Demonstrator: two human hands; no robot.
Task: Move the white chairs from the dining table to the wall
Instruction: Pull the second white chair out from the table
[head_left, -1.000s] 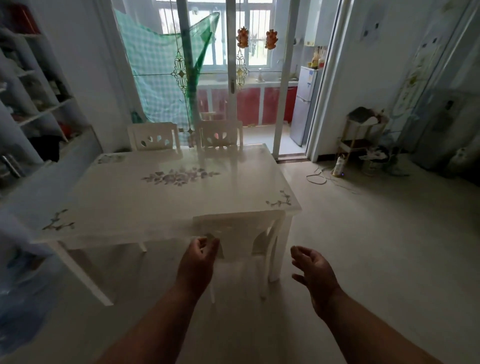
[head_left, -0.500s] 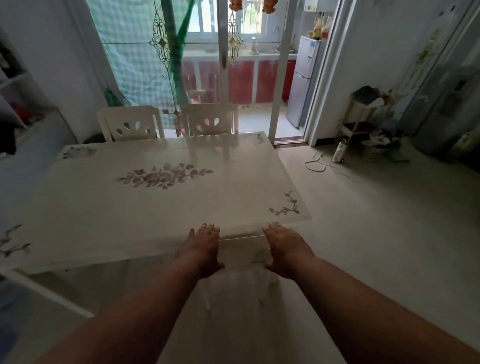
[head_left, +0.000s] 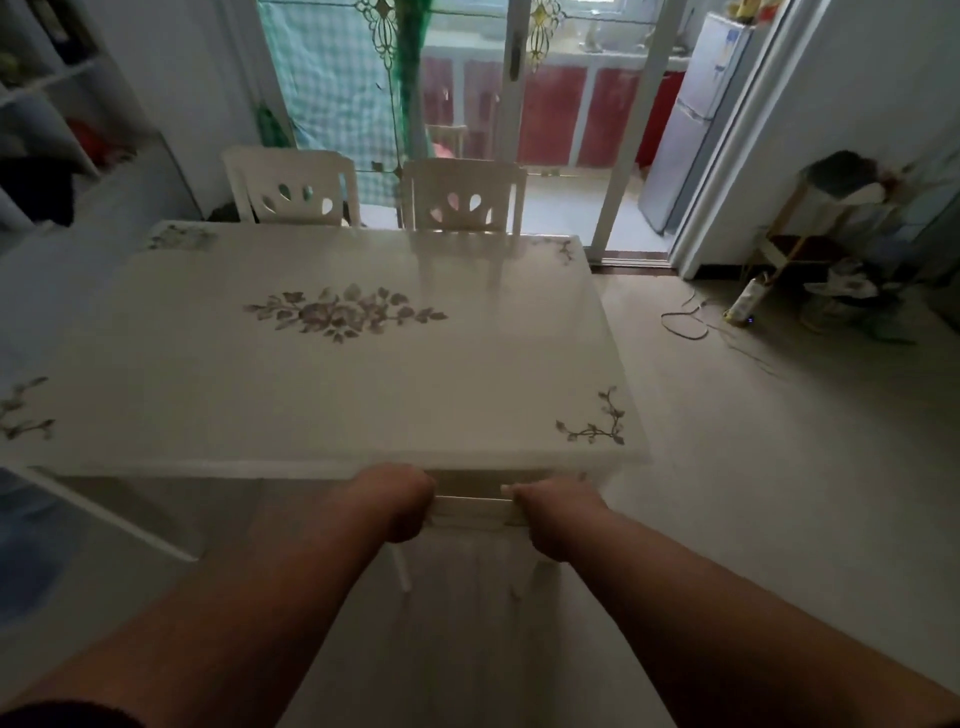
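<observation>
A white chair (head_left: 470, 506) is tucked under the near edge of the white dining table (head_left: 332, 415), near its right corner. Only the top rail of its back and part of its back panel show. My left hand (head_left: 397, 501) grips the left end of that rail and my right hand (head_left: 553, 512) grips the right end. Two more white chairs stand at the far side of the table, one on the left (head_left: 291, 187) and one in the middle (head_left: 462, 195).
A sliding glass door (head_left: 514, 104) stands behind the far chairs, with a fridge (head_left: 685, 124) beyond it. A small rack (head_left: 810, 228), a bottle (head_left: 745, 301) and a cable (head_left: 685, 325) lie on the floor at right. Shelves (head_left: 57, 130) line the left wall.
I have come closer to the table. Both hands went from open in the air to resting on the chair's back, then closed on its top rail.
</observation>
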